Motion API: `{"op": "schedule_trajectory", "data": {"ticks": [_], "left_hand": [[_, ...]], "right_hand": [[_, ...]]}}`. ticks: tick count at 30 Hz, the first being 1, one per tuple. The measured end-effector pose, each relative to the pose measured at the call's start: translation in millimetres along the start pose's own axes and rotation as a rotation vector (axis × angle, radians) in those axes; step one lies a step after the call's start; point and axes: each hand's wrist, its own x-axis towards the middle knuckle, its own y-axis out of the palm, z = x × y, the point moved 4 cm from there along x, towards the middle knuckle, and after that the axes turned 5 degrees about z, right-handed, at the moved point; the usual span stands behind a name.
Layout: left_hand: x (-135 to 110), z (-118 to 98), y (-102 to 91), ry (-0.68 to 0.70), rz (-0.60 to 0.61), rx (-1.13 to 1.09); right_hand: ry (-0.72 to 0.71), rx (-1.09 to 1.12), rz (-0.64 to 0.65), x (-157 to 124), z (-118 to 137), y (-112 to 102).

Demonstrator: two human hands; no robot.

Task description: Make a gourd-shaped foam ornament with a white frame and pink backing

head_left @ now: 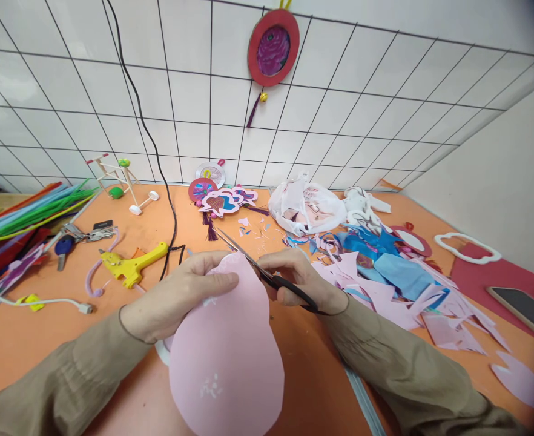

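Observation:
My left hand [180,293] is closed on the top edge of a rounded pink paper shape [228,357], thumb pressed on its face. My right hand [298,278] grips black-handled scissors [267,275], fingers through the handles. Their blades point up and to the left, running along the pink shape's upper right edge. Both hands hover over the orange table [303,375], near its front middle.
Pink and blue paper scraps [385,278] are piled to the right, behind them a white plastic bag [306,209]. A yellow glue gun [131,263], keys [74,236], a black cable and pipe cleaners [22,215] lie at the left. A phone [524,312] lies at far right.

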Motion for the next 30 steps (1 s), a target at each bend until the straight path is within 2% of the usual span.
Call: {"op": "schedule_trajectory", "data": {"ticks": [10, 16, 20, 30], "left_hand": [[2, 3, 0.0, 0.035, 0.026, -0.067], [5, 7, -2.7, 0.045, -0.063, -0.086], [6, 8, -1.4, 0.041, -0.077, -0.075], [6, 13, -3.4, 0.031, -0.024, -0.041]], "right_hand": [[-0.044, -0.028, -0.004, 1, -4, 0], [-0.023, -0.021, 0.001, 0, -2, 1], [-0.041, -0.023, -0.008, 1, -4, 2], [-0.034, 0.012, -0.024, 2, -5, 2]]}}
